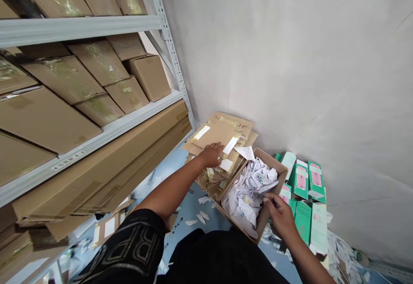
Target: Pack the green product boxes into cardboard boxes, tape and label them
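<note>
Open carton (270, 162) uncovered, crumpled paper (253, 180) inside | left of carton: left hand (212, 155) lies open on flattened cardboard (222, 131) | carton's right rim: right hand (280, 214) curled, grip unclear | seemingly done: cardboard piled; undone: carton unclosed

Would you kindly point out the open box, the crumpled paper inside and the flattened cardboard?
Open box (273, 165): head view, on its far wall.
Crumpled paper (248, 188): head view, middle of the pile.
Flattened cardboard (220, 133): head view, on the top sheet.
</note>
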`<state>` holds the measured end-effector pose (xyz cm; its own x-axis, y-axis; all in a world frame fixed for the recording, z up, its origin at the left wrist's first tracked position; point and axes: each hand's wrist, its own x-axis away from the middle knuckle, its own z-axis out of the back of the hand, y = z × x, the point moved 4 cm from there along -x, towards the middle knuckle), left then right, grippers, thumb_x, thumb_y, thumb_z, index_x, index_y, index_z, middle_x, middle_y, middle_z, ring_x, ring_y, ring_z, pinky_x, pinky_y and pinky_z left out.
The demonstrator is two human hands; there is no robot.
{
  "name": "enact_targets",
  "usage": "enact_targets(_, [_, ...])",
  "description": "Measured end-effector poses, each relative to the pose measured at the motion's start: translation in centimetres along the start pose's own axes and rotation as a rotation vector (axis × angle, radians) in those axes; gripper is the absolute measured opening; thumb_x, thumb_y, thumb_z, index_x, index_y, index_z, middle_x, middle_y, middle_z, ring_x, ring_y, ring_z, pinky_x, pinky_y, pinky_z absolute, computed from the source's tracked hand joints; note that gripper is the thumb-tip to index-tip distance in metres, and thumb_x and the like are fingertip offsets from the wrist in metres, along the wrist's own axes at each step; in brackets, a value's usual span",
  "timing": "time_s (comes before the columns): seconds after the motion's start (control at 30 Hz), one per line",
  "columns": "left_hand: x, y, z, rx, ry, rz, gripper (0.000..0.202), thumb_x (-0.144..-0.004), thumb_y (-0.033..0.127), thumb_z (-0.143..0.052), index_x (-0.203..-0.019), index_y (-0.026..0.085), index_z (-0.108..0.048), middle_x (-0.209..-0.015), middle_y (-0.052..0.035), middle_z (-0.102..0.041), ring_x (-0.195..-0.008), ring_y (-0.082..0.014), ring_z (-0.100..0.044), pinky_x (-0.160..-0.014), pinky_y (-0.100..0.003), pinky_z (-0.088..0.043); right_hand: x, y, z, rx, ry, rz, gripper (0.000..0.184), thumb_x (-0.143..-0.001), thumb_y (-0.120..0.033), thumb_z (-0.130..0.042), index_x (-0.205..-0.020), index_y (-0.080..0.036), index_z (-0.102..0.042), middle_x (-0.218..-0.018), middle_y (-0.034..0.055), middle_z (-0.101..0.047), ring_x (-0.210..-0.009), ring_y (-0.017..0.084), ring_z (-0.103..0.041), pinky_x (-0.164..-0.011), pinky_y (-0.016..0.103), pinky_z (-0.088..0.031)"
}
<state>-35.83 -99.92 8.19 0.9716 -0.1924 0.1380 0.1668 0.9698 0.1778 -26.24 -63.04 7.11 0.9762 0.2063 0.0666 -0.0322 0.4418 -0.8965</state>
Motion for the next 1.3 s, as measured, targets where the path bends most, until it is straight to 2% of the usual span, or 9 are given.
enact_targets(0.2, [0.0,-5.2,1.7,-0.129,0.113,-0.173,0.079,-0.081,0.022,-0.060,-0.158,0.015,-0.041,-0.169,-0.0186,-0.028,-0.158,-0.0366,-0.021,-0.127,-0.059,-0.010,1.2,-0.6,-2.9,-0.023,0.140,-0.072,0.048,-0.087,-0.062,-0.064,-0.105,-0.020,-0.076,-0.110,0.0105,-0.078,-0.107,0.031,-0.071,-0.091,0.038,-0.056])
enact_targets(0.37, [-1.3,-7.3,2.3,-0.041,0.147,-0.293,0.059,-0.093,0.012,-0.044,-0.152,0.014,-0.051,-0.159,-0.0190,-0.047,-0.151,-0.0302,-0.040,-0.124,-0.051,-0.025,5.4,-1.7,-6.7,0.057,0.302,-0.179,0.049,-0.086,-0.064,-0.063,-0.104,-0.020,-0.077,-0.108,0.0106,-0.079,-0.102,0.031,-0.072,-0.090,0.039,-0.057])
enact_targets(0.5, [-0.2,-8.1,5.2,0.043,0.284,-0.369,0.054,-0.095,0.013,-0.044,-0.147,0.014,-0.056,-0.154,-0.0166,-0.054,-0.146,-0.0279,-0.047,-0.124,-0.046,-0.031,8.0,-4.3,-9.8,0.140,0.372,-0.190,0.046,-0.088,-0.062,-0.062,-0.101,-0.022,-0.078,-0.107,0.0106,-0.079,-0.103,0.031,-0.072,-0.088,0.038,-0.057])
enact_targets(0.67, [4.1,-10.3,9.9,0.428,0.549,-0.249,0.044,-0.099,0.027,-0.047,-0.140,0.019,-0.061,-0.140,-0.0101,-0.067,-0.130,-0.0259,-0.062,-0.115,-0.039,-0.044,9.4,-7.4,-11.5,0.243,0.445,-0.147,0.043,-0.089,-0.061,-0.060,-0.101,-0.023,-0.077,-0.109,0.0110,-0.079,-0.103,0.031,-0.072,-0.082,0.038,-0.058])
enact_targets(0.8, [7.6,-10.7,11.4,0.941,0.629,-0.111,0.053,-0.098,0.053,-0.054,-0.137,0.019,-0.062,-0.123,-0.0095,-0.074,-0.118,-0.0285,-0.068,-0.105,-0.041,-0.053,9.7,-8.5,-10.4,0.310,0.484,-0.102,0.041,-0.091,-0.058,-0.059,-0.102,-0.023,-0.077,-0.108,0.0105,-0.078,-0.100,0.030,-0.072,-0.091,0.041,-0.056])
enact_targets(0.93, [9.8,-7.2,11.4,1.412,0.433,-0.210,0.068,-0.088,0.065,-0.066,-0.137,0.017,-0.060,-0.124,-0.0114,-0.073,-0.116,-0.0292,-0.069,-0.102,-0.044,-0.055,9.5,-9.5,-6.9,0.274,0.552,-0.093,0.043,-0.090,-0.057,-0.061,-0.108,-0.022,-0.075,-0.113,0.0114,-0.076,-0.103,0.029,-0.071,-0.095,0.043,-0.055])
enact_targets(1.07, [11.6,-0.3,10.2,1.570,0.101,-0.285,0.074,-0.080,0.065,-0.075,-0.137,0.020,-0.060,-0.120,-0.0113,-0.074,-0.112,-0.0312,-0.070,-0.098,-0.047,-0.058,11.4,-11.5,-1.1,0.026,0.816,0.043,0.057,-0.093,-0.057,-0.059,-0.134,-0.018,-0.062,-0.131,0.0145,-0.069,-0.117,0.027,-0.066,-0.101,0.042,-0.053])
enact_targets(1.17, [13.0,6.3,8.2,1.574,-0.110,-0.339,0.074,-0.079,0.064,-0.077,-0.136,0.020,-0.061,-0.116,-0.0115,-0.075,-0.111,-0.0325,-0.071,-0.097,-0.048,-0.058,15.5,-11.5,3.1,-0.108,0.997,0.091,0.062,-0.093,-0.059,-0.057,-0.138,-0.017,-0.058,-0.129,0.0133,-0.070,-0.117,0.027,-0.065,-0.101,0.040,-0.051])
enact_targets(1.3, [14.6,16.0,5.3,1.548,-0.258,-0.446,0.070,-0.083,0.059,-0.075,-0.137,0.019,-0.058,-0.119,-0.0126,-0.074,-0.114,-0.0326,-0.069,-0.099,-0.047,-0.056,23.5,-8.0,7.0,-0.291,1.132,0.025,0.058,-0.087,-0.060,-0.063,-0.126,-0.017,-0.066,-0.117,0.0105,-0.075,-0.108,0.030,-0.066,-0.095,0.041,-0.052])
